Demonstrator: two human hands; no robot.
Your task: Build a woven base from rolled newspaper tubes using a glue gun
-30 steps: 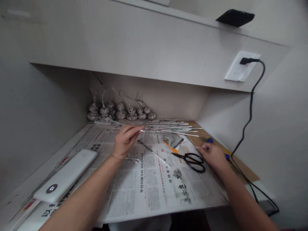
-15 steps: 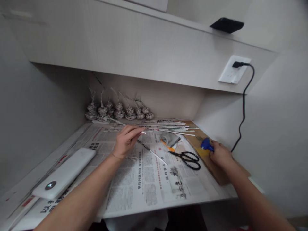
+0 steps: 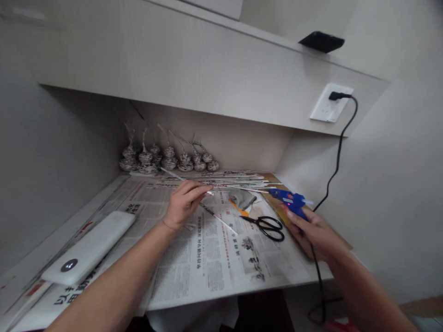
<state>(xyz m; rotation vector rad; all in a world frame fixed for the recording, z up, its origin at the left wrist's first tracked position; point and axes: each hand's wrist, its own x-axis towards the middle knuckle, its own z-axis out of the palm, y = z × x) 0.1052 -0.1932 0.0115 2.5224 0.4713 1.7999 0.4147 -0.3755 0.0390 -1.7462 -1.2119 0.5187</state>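
My left hand (image 3: pixel 185 203) pinches a thin rolled paper stick (image 3: pixel 173 174), whose white end pokes out past the fingertips. On the right, my right hand (image 3: pixel 316 226) is closed round the handle of a blue glue gun (image 3: pixel 290 198), its nozzle pointing left. A small red light glows on the gun's side, and a clear glue stick juts from its back. Another paper stick (image 3: pixel 221 219) lies on the newspaper below my left hand. Black scissors (image 3: pixel 266 226) rest between my hands, with a grey cloth (image 3: pixel 242 199) just behind them.
Several gourd shapes of coiled paper (image 3: pixel 169 159) line the back wall. In front lies a pile of paper sticks (image 3: pixel 238 179). A white device with a lit display (image 3: pixel 90 246) is at left, a cardboard sheet (image 3: pixel 308 246) at right. A black cord (image 3: pixel 337 161) hangs from the socket (image 3: pixel 331 103).
My right hand has lifted the glue gun off the cardboard and turned it, bringing its body into full view. My left hand keeps its pinch on the paper stick, nearly still.
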